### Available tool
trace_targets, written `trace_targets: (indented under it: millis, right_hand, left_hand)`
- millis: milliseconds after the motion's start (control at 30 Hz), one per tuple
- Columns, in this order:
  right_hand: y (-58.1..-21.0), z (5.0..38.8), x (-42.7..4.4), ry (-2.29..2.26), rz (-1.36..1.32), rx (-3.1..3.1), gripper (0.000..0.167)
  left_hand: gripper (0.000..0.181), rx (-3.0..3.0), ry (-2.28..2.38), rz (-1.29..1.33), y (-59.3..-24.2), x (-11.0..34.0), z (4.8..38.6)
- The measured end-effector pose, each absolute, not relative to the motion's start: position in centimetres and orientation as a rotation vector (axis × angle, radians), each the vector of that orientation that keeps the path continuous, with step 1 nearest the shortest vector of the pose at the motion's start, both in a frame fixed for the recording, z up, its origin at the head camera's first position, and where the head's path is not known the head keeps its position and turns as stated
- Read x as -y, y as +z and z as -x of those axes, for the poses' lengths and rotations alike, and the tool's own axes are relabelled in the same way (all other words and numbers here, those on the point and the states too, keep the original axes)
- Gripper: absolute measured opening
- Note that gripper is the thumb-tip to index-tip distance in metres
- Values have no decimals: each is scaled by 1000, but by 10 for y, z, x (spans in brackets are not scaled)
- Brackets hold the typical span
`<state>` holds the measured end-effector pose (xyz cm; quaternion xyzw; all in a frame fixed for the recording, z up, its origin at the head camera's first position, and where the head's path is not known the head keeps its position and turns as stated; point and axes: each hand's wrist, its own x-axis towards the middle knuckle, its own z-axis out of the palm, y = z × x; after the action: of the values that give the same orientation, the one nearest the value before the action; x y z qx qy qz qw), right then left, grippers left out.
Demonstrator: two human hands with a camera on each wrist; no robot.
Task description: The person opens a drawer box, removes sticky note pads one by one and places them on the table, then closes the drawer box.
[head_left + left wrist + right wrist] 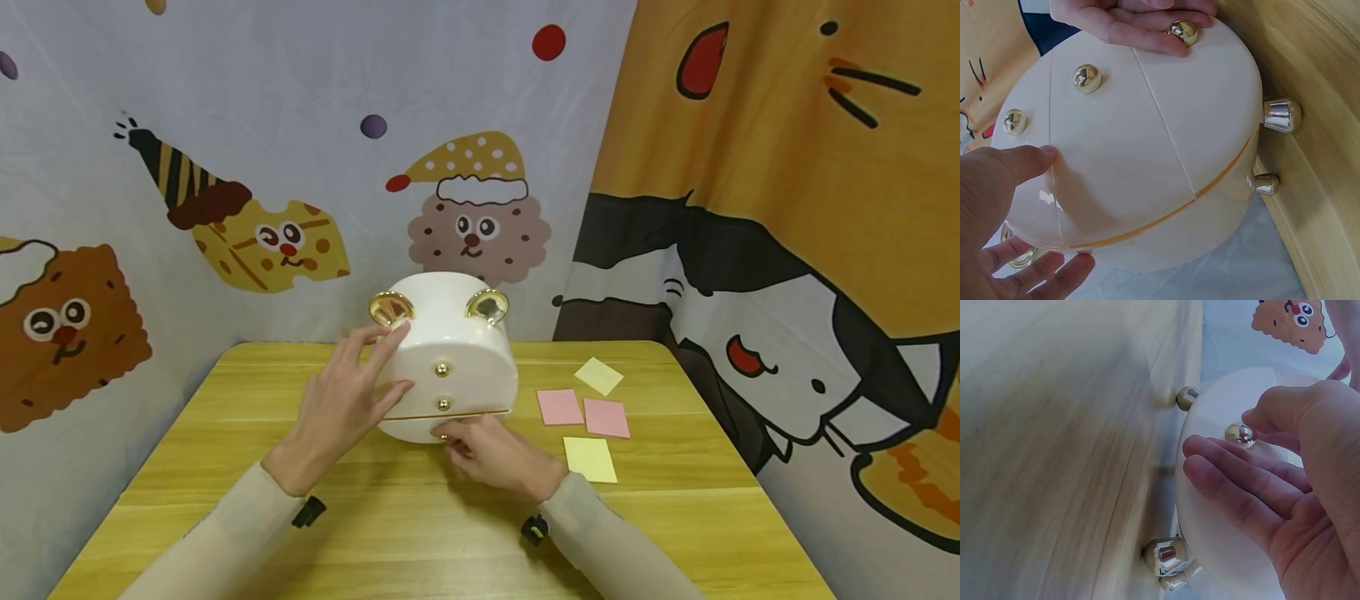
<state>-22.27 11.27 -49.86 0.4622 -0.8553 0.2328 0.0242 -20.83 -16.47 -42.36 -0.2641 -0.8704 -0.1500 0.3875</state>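
A glossy white rounded drawer box [408,354] stands on the table, with gold ring-shaped ears on top and three gold knobs down its front. My left hand [337,400] lies against its left side. In the left wrist view the thumb [1032,162] touches the front face, while the other fingers reach past the gold edge onto the curved side. My right hand [498,454] is at the lowest drawer, pinching its round gold knob [1240,434] between thumb and index finger. The other fingers of that hand extend in front of the drawer face.
Pink sticky notes [559,407] and yellow sticky notes [590,459] lie on the wooden table [247,450] to the right of the box. Gold feet [1282,115] hold the box off the tabletop. Behind the table hangs a printed cartoon curtain [300,100].
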Motion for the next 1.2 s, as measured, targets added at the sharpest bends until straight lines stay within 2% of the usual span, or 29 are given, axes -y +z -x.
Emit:
trace_targets:
  millis: [1200]
  right_hand:
    - [-497,234,-109,702,-1448,2600,26]
  left_hand:
    - [87,2218,-400,672,-422,164,207]
